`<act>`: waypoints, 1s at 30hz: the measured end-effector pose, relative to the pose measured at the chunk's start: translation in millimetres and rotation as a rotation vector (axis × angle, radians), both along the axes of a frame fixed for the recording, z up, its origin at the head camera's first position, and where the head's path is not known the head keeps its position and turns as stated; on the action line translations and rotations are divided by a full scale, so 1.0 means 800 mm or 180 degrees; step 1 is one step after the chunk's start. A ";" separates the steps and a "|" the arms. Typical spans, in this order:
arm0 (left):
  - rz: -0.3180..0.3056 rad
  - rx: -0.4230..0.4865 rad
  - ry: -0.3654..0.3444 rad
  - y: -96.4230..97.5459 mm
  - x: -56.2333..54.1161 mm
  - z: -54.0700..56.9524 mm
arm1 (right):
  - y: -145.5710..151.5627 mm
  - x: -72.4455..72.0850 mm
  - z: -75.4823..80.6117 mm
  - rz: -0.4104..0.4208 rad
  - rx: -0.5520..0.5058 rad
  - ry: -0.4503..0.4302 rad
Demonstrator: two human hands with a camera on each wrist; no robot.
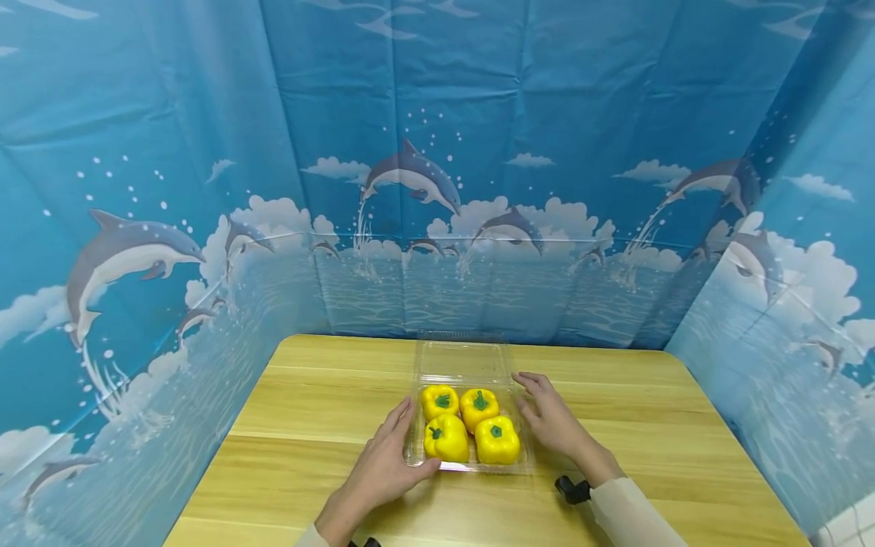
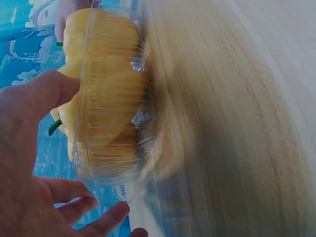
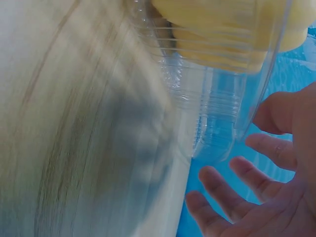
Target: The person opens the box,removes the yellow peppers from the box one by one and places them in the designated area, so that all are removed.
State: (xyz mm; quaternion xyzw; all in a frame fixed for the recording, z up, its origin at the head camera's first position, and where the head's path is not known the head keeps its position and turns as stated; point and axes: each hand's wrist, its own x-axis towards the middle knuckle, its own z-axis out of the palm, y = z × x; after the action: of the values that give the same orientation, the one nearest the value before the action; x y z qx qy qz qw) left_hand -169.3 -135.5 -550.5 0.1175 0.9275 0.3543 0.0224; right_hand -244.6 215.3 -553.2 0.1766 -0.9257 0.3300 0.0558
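Note:
A clear plastic clamshell box (image 1: 481, 466) stands on the wooden table with its lid (image 1: 462, 361) folded back. Several yellow bell peppers (image 1: 497, 441) with green stems sit inside, in two rows. My left hand (image 1: 386, 465) lies along the box's left side, fingers extended and thumb at the near left corner. In the left wrist view that thumb (image 2: 61, 91) overlaps the upper rim, while the fingers spread around the corner. On the opposite side, my right hand (image 1: 557, 422) has its fingers spread beside the wall; the right wrist view shows its thumb (image 3: 274, 113) close to the rim.
The light wooden table (image 1: 328, 425) ends at a blue curtain (image 1: 465, 289) printed with dolphins and clouds, which hangs behind it and along both sides. A black wrist mount (image 1: 573, 490) sits below my right wrist, near the tabletop.

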 end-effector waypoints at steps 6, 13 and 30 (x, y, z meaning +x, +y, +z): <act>0.0001 -0.0014 0.0000 0.001 0.000 0.000 | -0.001 0.014 0.010 0.0038 0.0050 0.0092; 0.0006 -0.0030 0.0020 0.001 0.000 -0.001 | -0.002 0.028 0.023 0.0083 0.0086 0.0214; 0.0024 0.0050 -0.0021 0.002 0.001 0.000 | 0.000 0.056 0.045 0.0497 0.0340 0.0328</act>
State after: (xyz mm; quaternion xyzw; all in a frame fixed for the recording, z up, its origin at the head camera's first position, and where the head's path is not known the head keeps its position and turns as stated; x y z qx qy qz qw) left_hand -168.6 -134.1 -550.5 0.1131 0.9250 0.3620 0.0232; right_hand -199.9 215.0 -517.3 0.2677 -0.9212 0.2740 0.0680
